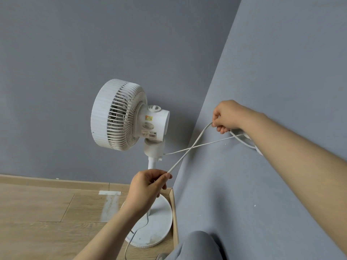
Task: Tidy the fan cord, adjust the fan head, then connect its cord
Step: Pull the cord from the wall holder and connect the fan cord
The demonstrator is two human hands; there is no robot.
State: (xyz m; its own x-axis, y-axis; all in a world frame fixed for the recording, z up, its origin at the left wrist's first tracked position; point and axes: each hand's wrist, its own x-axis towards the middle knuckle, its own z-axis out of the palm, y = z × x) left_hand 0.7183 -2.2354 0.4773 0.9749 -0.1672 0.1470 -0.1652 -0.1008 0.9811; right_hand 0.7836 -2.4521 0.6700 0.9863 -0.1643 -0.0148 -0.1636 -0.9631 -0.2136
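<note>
The fan (120, 113) stood in the corner on the wood floor (37, 207), head facing left. Its white cord (189, 149) ran taut between my hands: left hand (148, 184) pinching it low by the pole, right hand (228, 116) curled round some loops up against the grey wall (281, 53).

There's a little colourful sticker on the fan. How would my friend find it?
Find the white fan standing in the corner of the grey walls. Behind its round cage is the smooth motor housing, and the sticker sits near its top, just under the knob. It is the only red and yellow one; the label below it is white with a barcode.
</note>
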